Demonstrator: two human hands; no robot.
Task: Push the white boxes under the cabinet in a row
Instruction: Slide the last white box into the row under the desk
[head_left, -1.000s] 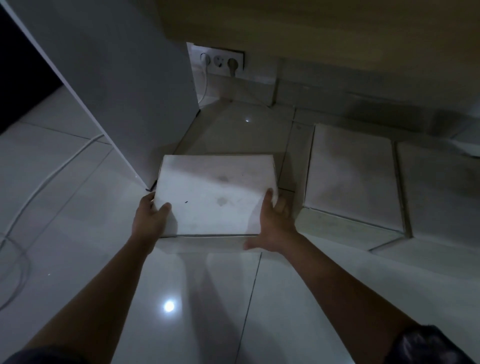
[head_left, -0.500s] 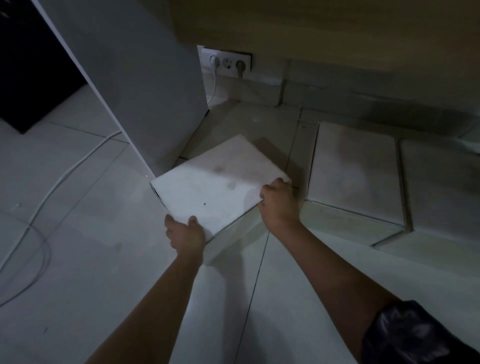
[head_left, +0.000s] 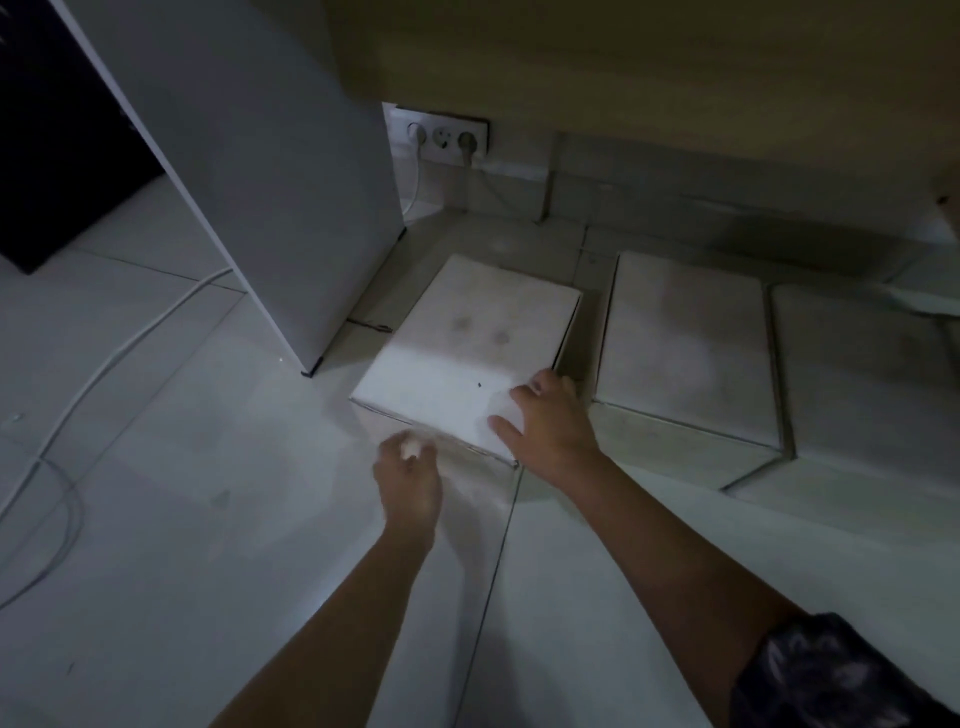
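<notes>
Box (head_left: 467, 353): tilted 0.5 s ago, now flat on floor (head_left: 208, 467), far end under cabinet (head_left: 623, 52), left of 2 other boxes (head_left: 685, 348).
Right hand (head_left: 550, 421): fingers spread, pressing near-right top corner.
Left hand (head_left: 408, 478): off its earlier corner; blurred, finger state cannot be told.

My left hand (head_left: 408, 478) is smeared by motion, so I cannot tell whether its fingers touch the near box (head_left: 467, 353). My right hand (head_left: 550, 421) covers that box's near right corner. The far-right box (head_left: 857, 374) loses its right side in shadow. The cable (head_left: 78, 395) runs out of view at the left.
</notes>
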